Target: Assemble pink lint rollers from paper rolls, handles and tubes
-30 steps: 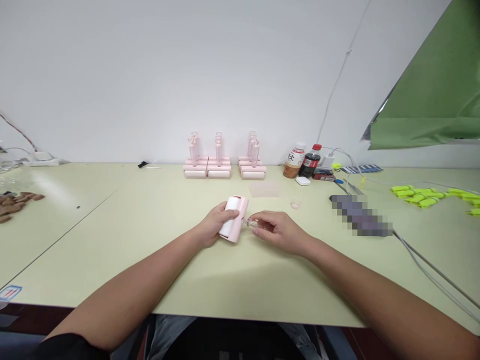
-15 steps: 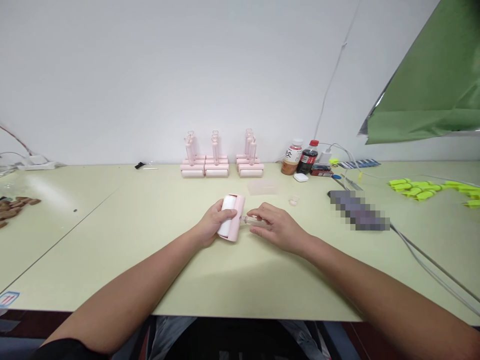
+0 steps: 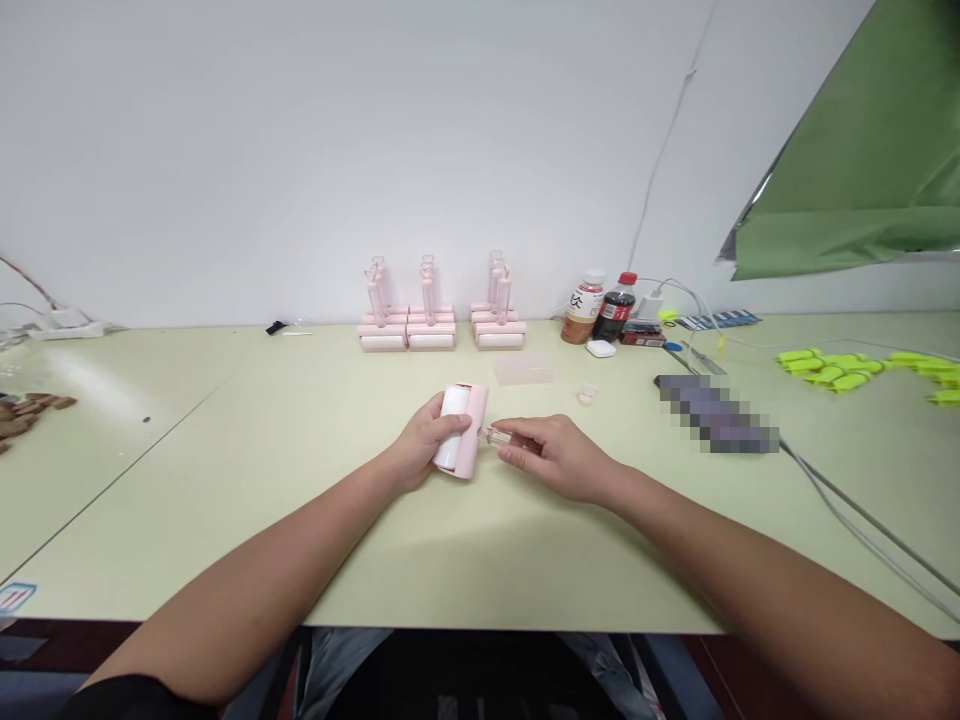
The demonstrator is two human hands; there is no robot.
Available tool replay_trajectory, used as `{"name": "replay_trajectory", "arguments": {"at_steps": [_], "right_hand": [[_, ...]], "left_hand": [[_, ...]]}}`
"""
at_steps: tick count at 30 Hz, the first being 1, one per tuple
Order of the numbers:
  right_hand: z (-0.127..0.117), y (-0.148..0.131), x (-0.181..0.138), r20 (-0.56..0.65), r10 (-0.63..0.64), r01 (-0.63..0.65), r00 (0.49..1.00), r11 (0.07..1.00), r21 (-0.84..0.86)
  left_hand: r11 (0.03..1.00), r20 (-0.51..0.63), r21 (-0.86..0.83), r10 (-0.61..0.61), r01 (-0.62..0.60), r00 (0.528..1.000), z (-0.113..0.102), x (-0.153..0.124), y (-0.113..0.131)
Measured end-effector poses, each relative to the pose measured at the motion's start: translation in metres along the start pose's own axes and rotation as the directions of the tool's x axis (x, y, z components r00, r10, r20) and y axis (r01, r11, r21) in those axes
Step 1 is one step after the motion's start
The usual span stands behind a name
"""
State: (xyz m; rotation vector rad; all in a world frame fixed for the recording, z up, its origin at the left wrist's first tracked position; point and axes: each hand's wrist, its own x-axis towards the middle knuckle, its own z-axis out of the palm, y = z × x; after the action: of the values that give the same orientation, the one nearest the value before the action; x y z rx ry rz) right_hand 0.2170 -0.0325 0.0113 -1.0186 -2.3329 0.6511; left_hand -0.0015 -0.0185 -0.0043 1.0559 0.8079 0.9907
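My left hand [image 3: 422,444] is closed round a lint roller head [image 3: 470,440], pink on one side with a white roll [image 3: 451,428] in it, thumb across the front. My right hand [image 3: 559,455] grips a clear pinkish handle [image 3: 501,437], whose narrow end meets the side of the pink housing; I cannot tell how firmly it is seated. Both are held just above the table. Beyond my hands lie a translucent pink cover [image 3: 523,368] and a small pink part [image 3: 587,395].
Several pink lint rollers [image 3: 431,332] with upright handles stand in groups by the wall. To their right are a brown drink bottle [image 3: 583,308], a cola bottle [image 3: 615,308], a white case [image 3: 601,348] and a blurred dark object [image 3: 716,415]. Yellow-green clips [image 3: 832,368] lie far right.
My right hand's fingers have closed further round the handle and shifted slightly along it. The left hand holds the roller head almost unchanged; the view has tilted a little.
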Motion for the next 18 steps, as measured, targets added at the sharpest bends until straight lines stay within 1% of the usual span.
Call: {"name": "replay_trajectory", "arguments": {"at_steps": [6,11,15,18], "right_hand": [[0.001,-0.0001,0.0003,0.026,0.042,-0.044,0.999,0.997,0.065],[0.0025,-0.0006,-0.0002,-0.005,0.054,-0.053,0.999,0.992,0.116],[0.0031,-0.0012,-0.0006,-0.004,0.033,-0.032,0.999,0.994,0.103],[0.0019,-0.0029,-0.0001,0.001,0.027,-0.027,1.0,0.996,0.086]], "left_hand": [[0.999,-0.012,0.021,0.027,-0.027,1.0,-0.002,0.0014,-0.0015],[0.998,-0.05,0.06,0.03,-0.027,0.998,0.0009,-0.0014,0.0019],[0.991,-0.023,0.129,0.039,-0.035,0.999,0.0005,-0.0025,0.0011],[0.968,-0.009,0.239,0.081,-0.076,0.997,-0.0002,-0.0041,-0.0008]]}}
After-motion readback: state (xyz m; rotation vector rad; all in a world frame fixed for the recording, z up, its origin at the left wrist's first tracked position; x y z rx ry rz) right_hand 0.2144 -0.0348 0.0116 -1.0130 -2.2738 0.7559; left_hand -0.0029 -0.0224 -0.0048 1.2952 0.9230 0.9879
